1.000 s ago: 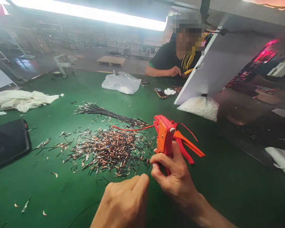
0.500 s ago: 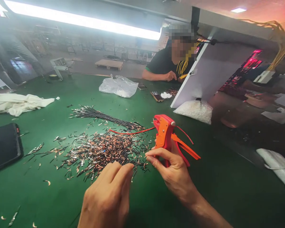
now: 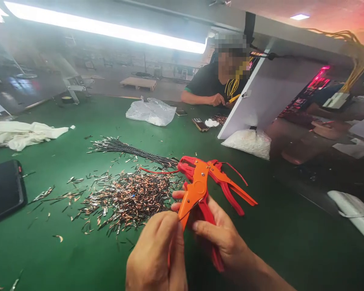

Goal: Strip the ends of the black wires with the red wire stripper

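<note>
Wire stripper (image 3: 195, 193), orange and red, was held just above the green surface (image 3: 79, 250). The right hand (image 3: 223, 238) was closed around its red handles. The left hand (image 3: 157, 254) pinched a thin wire (image 3: 188, 211) at the tool's head. A pile of wire scraps (image 3: 130, 198) lay just beyond, near a bundle of black wires (image 3: 130, 149).

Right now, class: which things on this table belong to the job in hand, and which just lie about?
In use: orange stripping tool in the right hand, thin wire pinched by the left hand, black wire bundle, scrap pile.
Lying about: white cloth, dark tablet, plastic bag.
</note>
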`<state>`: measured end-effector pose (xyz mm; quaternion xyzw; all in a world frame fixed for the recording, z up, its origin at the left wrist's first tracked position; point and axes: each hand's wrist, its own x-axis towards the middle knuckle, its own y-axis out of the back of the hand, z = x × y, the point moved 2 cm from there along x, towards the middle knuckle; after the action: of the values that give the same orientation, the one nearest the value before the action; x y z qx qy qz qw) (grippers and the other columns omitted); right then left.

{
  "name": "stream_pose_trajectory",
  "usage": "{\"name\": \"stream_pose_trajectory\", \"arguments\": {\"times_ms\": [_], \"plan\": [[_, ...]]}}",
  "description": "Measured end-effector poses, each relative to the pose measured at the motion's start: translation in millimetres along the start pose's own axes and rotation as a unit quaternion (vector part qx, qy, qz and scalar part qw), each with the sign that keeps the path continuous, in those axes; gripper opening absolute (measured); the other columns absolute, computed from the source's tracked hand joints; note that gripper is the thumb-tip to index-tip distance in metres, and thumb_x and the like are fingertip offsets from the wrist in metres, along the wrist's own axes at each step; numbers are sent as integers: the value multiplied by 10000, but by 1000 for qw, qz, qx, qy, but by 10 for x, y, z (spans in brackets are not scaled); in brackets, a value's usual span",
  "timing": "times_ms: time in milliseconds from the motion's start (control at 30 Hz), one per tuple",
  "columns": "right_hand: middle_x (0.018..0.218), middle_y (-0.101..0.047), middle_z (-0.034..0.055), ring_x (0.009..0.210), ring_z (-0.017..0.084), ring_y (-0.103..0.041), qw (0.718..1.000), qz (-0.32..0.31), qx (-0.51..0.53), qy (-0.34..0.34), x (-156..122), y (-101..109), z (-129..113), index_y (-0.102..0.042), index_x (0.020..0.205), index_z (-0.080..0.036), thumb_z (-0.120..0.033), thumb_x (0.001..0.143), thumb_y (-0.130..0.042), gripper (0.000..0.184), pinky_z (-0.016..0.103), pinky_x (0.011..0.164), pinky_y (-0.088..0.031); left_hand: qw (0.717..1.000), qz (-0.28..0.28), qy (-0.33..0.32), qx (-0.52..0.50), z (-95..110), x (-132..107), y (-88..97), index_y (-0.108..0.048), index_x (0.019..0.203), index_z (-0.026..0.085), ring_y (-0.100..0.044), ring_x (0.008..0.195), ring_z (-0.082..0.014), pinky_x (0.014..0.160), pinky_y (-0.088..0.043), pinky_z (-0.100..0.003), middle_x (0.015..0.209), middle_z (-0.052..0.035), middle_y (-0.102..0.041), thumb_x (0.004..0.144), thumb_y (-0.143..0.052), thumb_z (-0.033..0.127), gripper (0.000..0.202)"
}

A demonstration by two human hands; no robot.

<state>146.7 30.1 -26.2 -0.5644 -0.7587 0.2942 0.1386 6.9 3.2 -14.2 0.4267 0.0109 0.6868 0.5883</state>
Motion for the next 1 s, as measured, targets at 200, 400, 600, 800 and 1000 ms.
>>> {"name": "stream_pose_trajectory", "arguments": {"times_ms": [200,400,600,800,1000], "plan": [[1202,-724,89,1213,306,-611,981,-79,148,-94,-49,-251,178,-614,1274,-229,-188,648,-649,629,455,1072,-431,983,95,37,153,5,-195,-163,-642,1129,225,-699,548,-116,501,-494,-180,839,-16,-777,972,-485,122,245],[1110,-718,50,1097,281,-651,992,-66,73,-76,-106,-78,230,-605,1260,-272,-76,572,-569,716,440,992,-472,961,184,34,204,73,-38,0,-680,998,186,-668,588,-126,602,-488,-219,751,-5,-764,938,-617,144,97],[1094,-669,50,985,235,-628,995,-51,-86,10,-117,75,168,-613,1213,-261,-45,640,-531,619,420,911,-464,934,183,51,302,-5,67,268,-731,959,208,-652,597,-162,565,-438,-251,690,6,-722,900,-667,243,93],[1018,-661,57,877,210,-567,982,-101,-154,30,-134,100,254,-698,1123,-249,-185,804,-683,326,359,834,-450,963,146,102,200,147,91,200,-683,733,239,-572,456,-129,497,-401,-248,524,57,-606,873,-569,253,181],[971,-696,59,854,205,-604,992,-103,-40,-64,-152,139,324,-684,1161,-222,-268,797,-779,379,335,816,-453,978,107,149,96,283,112,127,-559,588,225,-506,439,-106,391,-261,-226,478,48,-524,832,-532,194,248]]}}
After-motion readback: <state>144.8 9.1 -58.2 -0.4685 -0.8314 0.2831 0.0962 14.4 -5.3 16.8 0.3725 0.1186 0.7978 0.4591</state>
